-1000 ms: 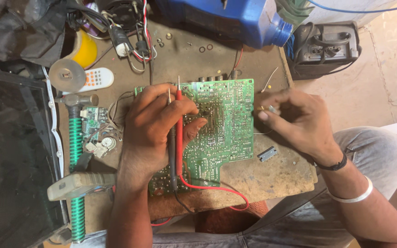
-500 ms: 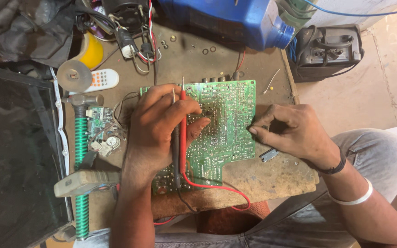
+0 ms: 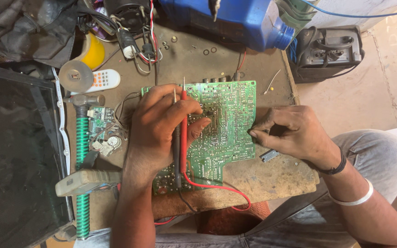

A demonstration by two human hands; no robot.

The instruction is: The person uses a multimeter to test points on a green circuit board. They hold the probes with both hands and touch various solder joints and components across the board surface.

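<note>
Head view: blue plastic jug [image 3: 235, 18] lies at the worktable's [image 3: 281, 177] far edge. Green circuit board [image 3: 226, 126] lies flat mid-table, long axis running near to far. Left hand [image 3: 161, 126] grips red probe [image 3: 184, 124] and black probe [image 3: 176, 138], tips pointing away. Right hand [image 3: 295, 133] pinches the board's right edge.

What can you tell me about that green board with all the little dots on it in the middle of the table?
The green circuit board lies flat on the worn brown table, solder side up, dotted with silvery joints and pale traces. Its outline is stepped, narrower at the near end. A row of dark connectors sits along its far edge. The left hand rests on its left part, holding a red probe and a black probe with their metal tips pointing away. The right hand pinches its right edge.
</note>
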